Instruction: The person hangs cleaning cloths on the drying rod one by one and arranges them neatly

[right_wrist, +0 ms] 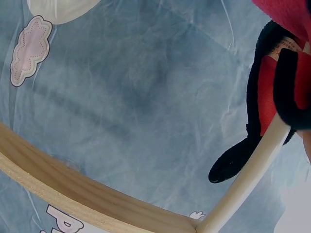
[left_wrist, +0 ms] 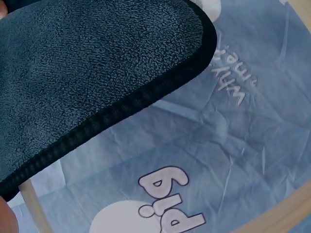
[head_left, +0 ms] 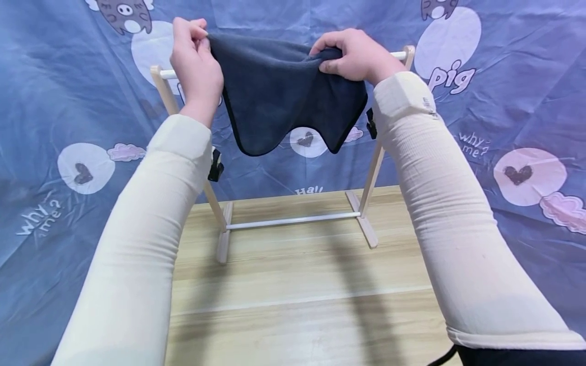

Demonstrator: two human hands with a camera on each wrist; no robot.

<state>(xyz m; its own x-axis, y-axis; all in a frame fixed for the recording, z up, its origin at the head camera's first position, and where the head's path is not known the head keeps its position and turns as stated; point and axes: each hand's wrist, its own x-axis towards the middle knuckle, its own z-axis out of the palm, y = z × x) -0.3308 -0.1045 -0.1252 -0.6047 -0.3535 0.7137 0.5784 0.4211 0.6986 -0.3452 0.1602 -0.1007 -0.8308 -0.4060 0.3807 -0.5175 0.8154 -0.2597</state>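
A dark grey-blue towel [head_left: 270, 91] with black edging hangs in front of the upper rod of a small wooden rack. My left hand [head_left: 197, 71] pinches its upper left corner. At the upper right, my right hand [head_left: 357, 55] grips the gathered edge between thumb and fingers, close to the white upper rod [head_left: 397, 55]. Plush pile and a thick black border show on the towel [left_wrist: 107, 63] in the left wrist view. In the right wrist view, red fabric [right_wrist: 267, 92] with black edging and a small tag lies about the rod [right_wrist: 248, 182].
The rack's wooden legs [head_left: 373, 173] stand on a wood-grain surface [head_left: 293, 274], joined low down by a white rod [head_left: 293, 221]. Black clips [head_left: 216, 165] sit on both sides. Behind hangs a blue printed curtain [head_left: 517, 112]. A black cable [head_left: 443, 358] shows at the bottom.
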